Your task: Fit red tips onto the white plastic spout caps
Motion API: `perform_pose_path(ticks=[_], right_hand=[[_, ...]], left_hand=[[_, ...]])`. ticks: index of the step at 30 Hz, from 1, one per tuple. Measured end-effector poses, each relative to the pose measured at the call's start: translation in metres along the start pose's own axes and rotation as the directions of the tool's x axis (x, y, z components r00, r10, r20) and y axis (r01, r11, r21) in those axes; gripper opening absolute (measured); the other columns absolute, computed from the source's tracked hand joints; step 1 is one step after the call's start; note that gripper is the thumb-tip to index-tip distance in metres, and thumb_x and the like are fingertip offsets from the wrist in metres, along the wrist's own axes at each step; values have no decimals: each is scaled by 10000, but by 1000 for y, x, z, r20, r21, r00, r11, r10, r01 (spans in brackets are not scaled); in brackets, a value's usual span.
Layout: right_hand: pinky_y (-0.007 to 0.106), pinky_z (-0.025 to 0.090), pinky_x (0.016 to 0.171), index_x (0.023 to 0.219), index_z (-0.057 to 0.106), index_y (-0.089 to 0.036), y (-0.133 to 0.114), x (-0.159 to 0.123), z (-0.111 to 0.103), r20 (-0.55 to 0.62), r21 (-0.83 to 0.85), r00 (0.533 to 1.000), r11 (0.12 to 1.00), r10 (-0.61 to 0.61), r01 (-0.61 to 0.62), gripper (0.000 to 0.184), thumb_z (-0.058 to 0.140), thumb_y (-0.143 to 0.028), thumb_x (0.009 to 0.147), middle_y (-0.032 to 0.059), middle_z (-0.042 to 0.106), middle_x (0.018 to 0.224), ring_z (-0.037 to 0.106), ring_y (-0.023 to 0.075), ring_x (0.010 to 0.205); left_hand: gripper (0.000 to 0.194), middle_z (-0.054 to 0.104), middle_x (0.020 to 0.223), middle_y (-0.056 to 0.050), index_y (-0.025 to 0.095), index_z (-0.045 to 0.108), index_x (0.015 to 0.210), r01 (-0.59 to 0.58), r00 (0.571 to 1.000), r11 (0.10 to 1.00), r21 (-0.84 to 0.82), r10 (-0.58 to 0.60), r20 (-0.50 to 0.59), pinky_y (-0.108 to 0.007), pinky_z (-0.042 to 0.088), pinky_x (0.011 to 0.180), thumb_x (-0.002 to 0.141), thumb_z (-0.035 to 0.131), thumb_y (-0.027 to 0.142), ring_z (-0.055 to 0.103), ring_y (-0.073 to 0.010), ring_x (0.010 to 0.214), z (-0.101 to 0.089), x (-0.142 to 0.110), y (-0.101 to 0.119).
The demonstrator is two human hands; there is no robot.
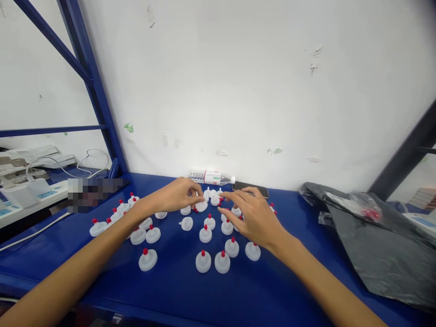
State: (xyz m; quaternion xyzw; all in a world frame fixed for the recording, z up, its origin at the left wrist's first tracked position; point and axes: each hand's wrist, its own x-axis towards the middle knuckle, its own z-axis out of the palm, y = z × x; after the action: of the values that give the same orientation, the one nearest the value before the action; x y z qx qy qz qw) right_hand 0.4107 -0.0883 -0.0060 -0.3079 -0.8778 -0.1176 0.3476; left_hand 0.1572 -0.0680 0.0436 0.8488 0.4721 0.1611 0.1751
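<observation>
Several small white plastic caps with red tips (203, 262) stand scattered on a blue table (190, 295). My left hand (177, 195) reaches in from the left, its fingers pinched on one white cap (201, 206) near the back of the group. My right hand (250, 215) hovers over the caps on the right with its fingers spread and slightly curled; it holds nothing that I can see. One cap (187, 223) lies on its side without a red tip showing.
A water bottle (211, 177) lies against the white wall, with a dark phone (250, 187) beside it. Black plastic bags (378, 236) cover the table's right side. White devices and cables (30, 188) sit on the left, behind a blue frame post (98, 100).
</observation>
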Motion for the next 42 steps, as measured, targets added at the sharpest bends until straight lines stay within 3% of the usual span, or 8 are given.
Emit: perform_pose_path(ticks=[5,11,14,16,18,20,24,42], right_hand=[[457,406,1002,1357,597,-156,-1,-3,3,25,-10,1000,1000,18,-18,525,627,-501,963,68,766,974,683,242,897],[412,431,940,1189,699,-161,-4,-1,5,-13,9,1000,1000,-5,6,280,588,-336,1000,45,773,902,671,213,806],[413,444,927,1192,703,-147,-2,0,4,-45,-22,999,1000,17,-18,284,614,-311,978,63,782,940,678,238,852],[414,450,922,1188,707,-141,-1,0,3,-58,-39,998,999,34,-37,288,630,-309,967,70,786,956,682,249,874],[416,455,917,1186,709,-136,0,0,2,-59,-46,997,998,49,-52,295,640,-314,962,72,788,959,685,255,886],[418,457,914,1178,712,-135,0,0,1,-55,-47,997,997,55,-58,293,638,-322,964,71,789,958,686,255,887],[412,457,921,1168,710,-138,-1,0,3,-43,-28,999,999,32,-34,279,623,-320,975,68,785,957,683,233,853],[424,439,953,1186,695,-147,-1,-2,6,-11,-6,1000,1000,24,-24,278,613,-319,984,61,776,942,694,232,870]], left_hand=[[378,724,752,-31,173,697,981,-38,998,939,-343,20,-57,-222,428,443,927,584,529,525,-89,424,13,-1,16],[307,710,772,-9,187,640,1011,-61,998,894,-443,45,-45,-220,433,460,926,611,481,527,-78,422,27,1,22],[320,722,789,-20,189,642,997,-33,996,950,-311,4,-91,-240,431,485,980,501,476,556,-106,474,27,3,16],[306,732,808,-38,189,672,931,-7,988,999,-53,-2,-154,-271,447,575,981,495,434,629,-153,607,28,4,8],[246,742,844,-59,191,695,850,43,988,975,219,-9,-157,-301,438,647,935,563,380,669,-207,750,30,4,-1],[189,748,879,-67,194,704,811,91,993,929,359,-56,-107,-313,422,659,893,610,337,679,-236,810,33,4,-8],[109,756,901,-53,209,716,816,138,990,901,412,-133,-40,-308,411,646,860,644,279,692,-242,830,37,4,-12],[133,764,884,-57,224,757,842,114,994,868,483,-99,-56,-302,390,603,845,627,194,699,-247,847,44,7,-24]])
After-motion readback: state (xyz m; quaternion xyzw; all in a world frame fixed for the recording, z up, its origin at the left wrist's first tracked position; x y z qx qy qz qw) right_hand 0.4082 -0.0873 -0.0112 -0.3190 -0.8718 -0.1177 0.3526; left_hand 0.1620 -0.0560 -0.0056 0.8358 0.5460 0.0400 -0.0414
